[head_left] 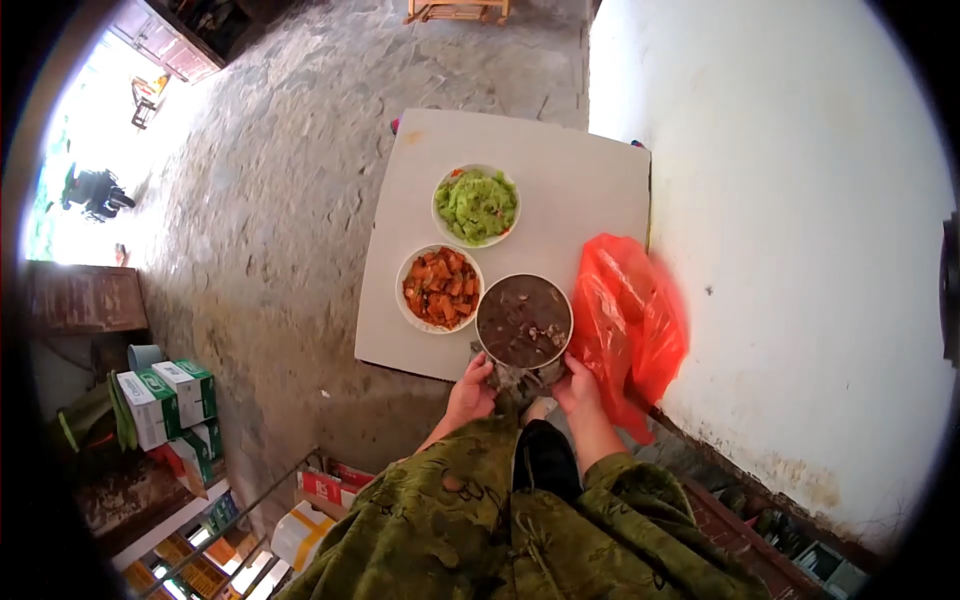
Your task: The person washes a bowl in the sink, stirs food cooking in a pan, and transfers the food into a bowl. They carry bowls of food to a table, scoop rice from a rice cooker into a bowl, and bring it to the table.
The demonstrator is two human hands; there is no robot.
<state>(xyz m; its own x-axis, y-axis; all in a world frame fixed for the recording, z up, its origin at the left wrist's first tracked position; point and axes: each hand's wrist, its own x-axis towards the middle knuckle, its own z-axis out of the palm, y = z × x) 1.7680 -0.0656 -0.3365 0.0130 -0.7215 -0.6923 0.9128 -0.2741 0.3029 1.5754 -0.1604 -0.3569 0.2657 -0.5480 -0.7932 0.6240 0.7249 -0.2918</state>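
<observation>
A round bowl of dark soup (524, 321) is at the near edge of the table, between my two hands. My left hand (472, 391) grips its near left side, fingers curled in. On the near right side my right hand (577, 386) holds it the same way. A crumpled grey cloth (520, 380) shows under the bowl between the hands; the fingertips are partly hidden there. Left of the bowl, almost touching it, stands a white bowl of reddish-orange chunks (440, 288). Farther back is a white bowl of green leafy vegetables (476, 205).
The light-topped table (570, 190) stands close to a white wall (780, 230). A red plastic bag (625, 325) hangs over its right edge. Green-and-white boxes (165, 400) are stacked at lower left, near a metal rail (240, 515). A wooden stool (458, 10) stands beyond the table.
</observation>
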